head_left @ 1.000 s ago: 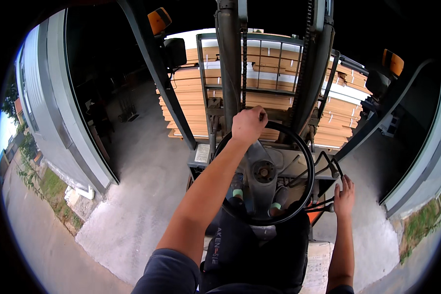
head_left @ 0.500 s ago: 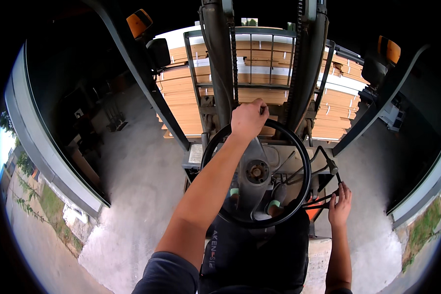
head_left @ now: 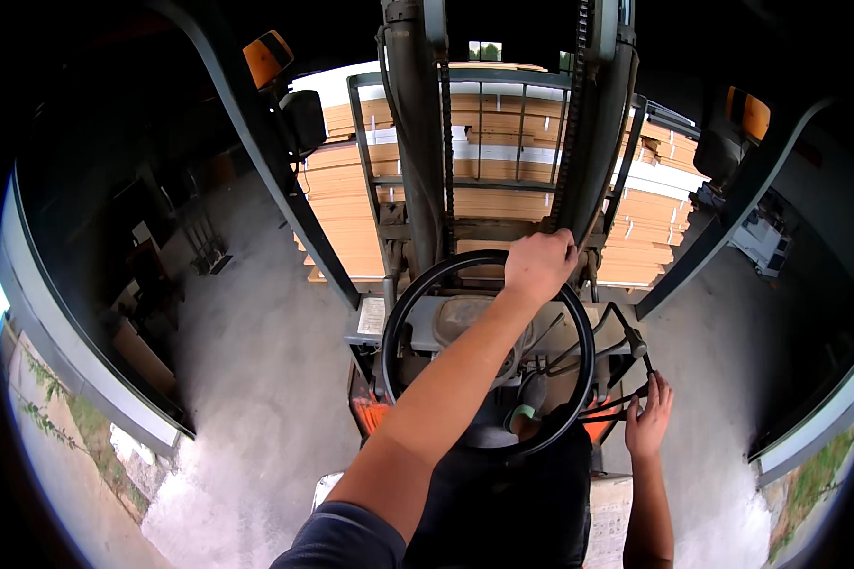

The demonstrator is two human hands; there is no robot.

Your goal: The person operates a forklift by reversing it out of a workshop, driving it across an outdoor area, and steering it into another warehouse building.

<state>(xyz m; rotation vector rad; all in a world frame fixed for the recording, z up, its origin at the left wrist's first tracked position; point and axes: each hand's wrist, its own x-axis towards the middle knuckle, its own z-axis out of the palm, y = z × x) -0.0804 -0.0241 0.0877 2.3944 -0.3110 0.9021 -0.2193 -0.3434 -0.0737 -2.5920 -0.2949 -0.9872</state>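
My left hand [head_left: 539, 266] is closed around the upper right rim of a black steering wheel [head_left: 395, 353]. My left forearm crosses over the wheel and hides its hub. To the right of the wheel, my right hand [head_left: 648, 417] is bent over the end of a black control lever [head_left: 643, 356], its fingers close together. More thin levers lie just left of that hand. Below the wheel, part of a shoe [head_left: 533, 391] shows by the pedals. Ahead stands the forklift's dark mast [head_left: 414, 142] with chains and a load backrest [head_left: 465, 183].
Behind the mast rise wide stacks of tan boards [head_left: 337, 199] with white layers. Roof posts [head_left: 256, 133] flank me, bearing orange lamps [head_left: 268, 57] and mirrors. Light doorway edges [head_left: 86, 346] stand on both sides. A white machine [head_left: 762, 240] sits on the right of the concrete floor [head_left: 233, 322].
My left hand has moved clockwise with the wheel, from its top to its upper right. My right hand stays at the lever. The doorway edges sit lower in the view.
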